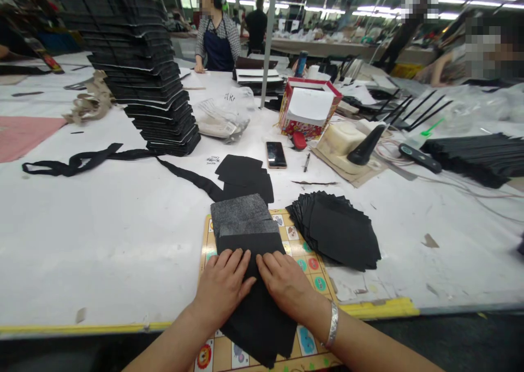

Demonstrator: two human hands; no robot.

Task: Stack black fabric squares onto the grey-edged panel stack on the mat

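Lying under both hands: a black fabric piece (257,323), matt and soft-looking like felt. A mottled grey panel (239,214) covers its far end, with a slightly paler band along the panel's near edge. The lower end runs past the hands toward the person's body, its edges a little uneven.

Left hand (221,287): flat and palm down, fingers slightly apart, pressing on the black fabric piece; no pinch.

Right hand (284,285): also flat and pressing down, no pinch, just beside the left hand, with a silver bangle (331,324) on its wrist.

Beneath the hands: a printed board (305,252) with colourful cartoon squares, carrying the black fabric piece.

Right of the right hand: a fanned pile of black fabric pieces (338,233), overlapping the board's edge.

Ahead of the hands: a smaller stack of black pieces (245,178), just beyond the grey panel, with a long black strap (82,162) trailing away to the left across the white table (102,241).

Farther ahead: a smartphone (275,154) and a pen (306,162), lying apart on the table.

Far ahead, left of the hands: a tall stack of black pieces (143,72).

Beyond it: a co-worker in a dark apron (216,45), one hand on the table.
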